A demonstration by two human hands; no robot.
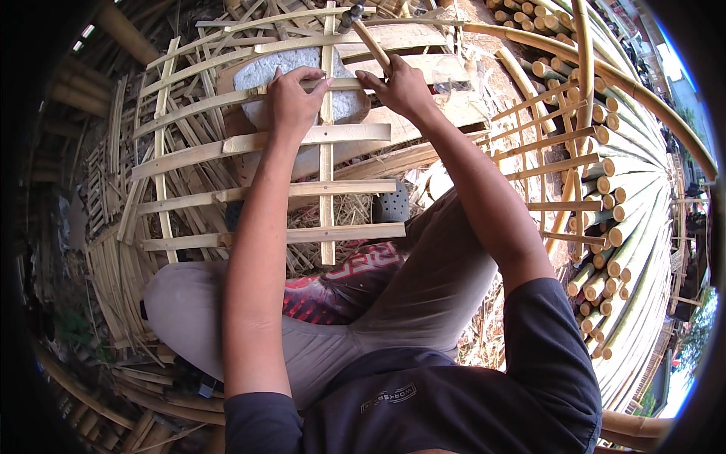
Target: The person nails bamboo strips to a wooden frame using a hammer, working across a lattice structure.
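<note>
In front of me lies a lattice of pale bamboo slats (355,134), with several crosspieces over two long upright slats. My left hand (295,100) is closed at a crossing near the far end of the right upright slat (327,163), thumb and forefinger pinched together over the joint. What they pinch is too small to make out. My right hand (401,87) is wrapped round the wooden handle of a hammer (370,44), its dark head pointing away from me above the lattice. A pale grey stone block (276,66) lies under the crossing.
Split bamboo scraps (204,125) cover the ground at left. At right are stacked bamboo poles (624,219) and another slat lattice (556,163). Wide bamboo boards (404,38) lie beside the stone. A grey perforated shoe (391,203) shows near the lattice's near end.
</note>
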